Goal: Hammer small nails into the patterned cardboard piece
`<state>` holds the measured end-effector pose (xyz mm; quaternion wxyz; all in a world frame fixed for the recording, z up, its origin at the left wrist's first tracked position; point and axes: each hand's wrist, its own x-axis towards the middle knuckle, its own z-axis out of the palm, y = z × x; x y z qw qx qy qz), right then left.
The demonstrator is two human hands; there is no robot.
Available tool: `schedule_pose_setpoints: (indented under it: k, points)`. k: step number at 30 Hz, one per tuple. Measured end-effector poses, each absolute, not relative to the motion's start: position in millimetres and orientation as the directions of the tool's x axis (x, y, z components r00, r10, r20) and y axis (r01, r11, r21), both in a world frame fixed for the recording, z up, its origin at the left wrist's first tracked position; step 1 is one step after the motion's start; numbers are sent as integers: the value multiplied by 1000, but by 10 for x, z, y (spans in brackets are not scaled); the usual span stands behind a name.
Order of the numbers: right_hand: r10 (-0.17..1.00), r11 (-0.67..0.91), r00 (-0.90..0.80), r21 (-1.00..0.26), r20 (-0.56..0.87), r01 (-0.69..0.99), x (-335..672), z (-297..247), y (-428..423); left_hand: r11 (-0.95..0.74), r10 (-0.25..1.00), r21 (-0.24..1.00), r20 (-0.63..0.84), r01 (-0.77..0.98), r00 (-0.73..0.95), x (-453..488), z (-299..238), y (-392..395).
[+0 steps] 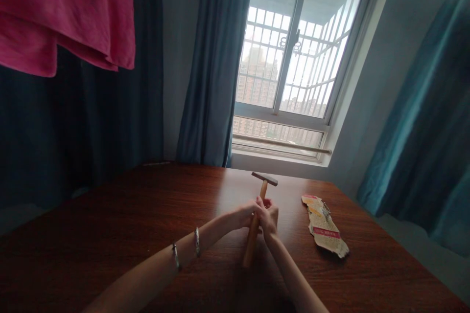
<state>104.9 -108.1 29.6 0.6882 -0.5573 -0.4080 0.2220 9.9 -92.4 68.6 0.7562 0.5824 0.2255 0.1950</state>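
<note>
A hammer (250,247) with a pale wooden handle and a narrow dark metal head is held above the brown table, head end pointing away from me. My left hand (249,213), with two bangles on its forearm, closes round the middle of the handle. Close against it, my right hand (270,216) is also closed at the handle, fingers partly overlapping the left ones. Exactly how the fingers interlock is hidden. To the right lies a torn piece of printed cardboard (326,227), and on it is a small cluster of thin metal pieces that look like nails (325,211).
The brown wooden table (154,220) stretches under both arms to the wall. Behind it are a barred window (277,112) and a blue curtain (211,68). A pink cloth (84,10) hangs at upper left; another blue curtain (414,122) hangs on the right.
</note>
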Motion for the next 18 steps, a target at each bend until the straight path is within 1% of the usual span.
schedule_pose_setpoints:
  k: [1,3,5,8,10,12,13,14,16,18]
  points:
    - [747,297,578,-943,328,151,1024,307,-1099,199,604,980,-104,-23,790,114,702,-972]
    - [725,300,597,-938,342,173,997,337,-1136,91,717,995,-101,51,690,142,721,-1027]
    - [717,290,592,-929,369,229,1004,387,-1177,-7,788,990,-80,139,611,155,733,-1028]
    - [768,249,472,-880,434,404,1108,507,-1249,-109,799,980,-13,166,602,130,745,-938]
    - [804,190,373,-794,463,577,1253,613,-1302,-158,807,973,28,171,590,79,745,-819]
    - [800,68,349,-652,488,756,1460,722,-1355,-211,844,950,58,230,534,-8,734,-651]
    - [774,-28,381,-574,505,819,1583,771,-1382,-241,867,930,78,277,492,-69,725,-549]
    - [742,-134,429,-513,516,848,1715,814,-1407,-264,887,904,90,336,454,-143,714,-436]
    - [668,-322,546,-464,506,825,1998,872,-1457,-307,922,824,134,476,362,-333,688,-190]
    - [587,-463,651,-460,481,757,2288,886,-1508,-360,931,698,224,619,289,-568,660,63]
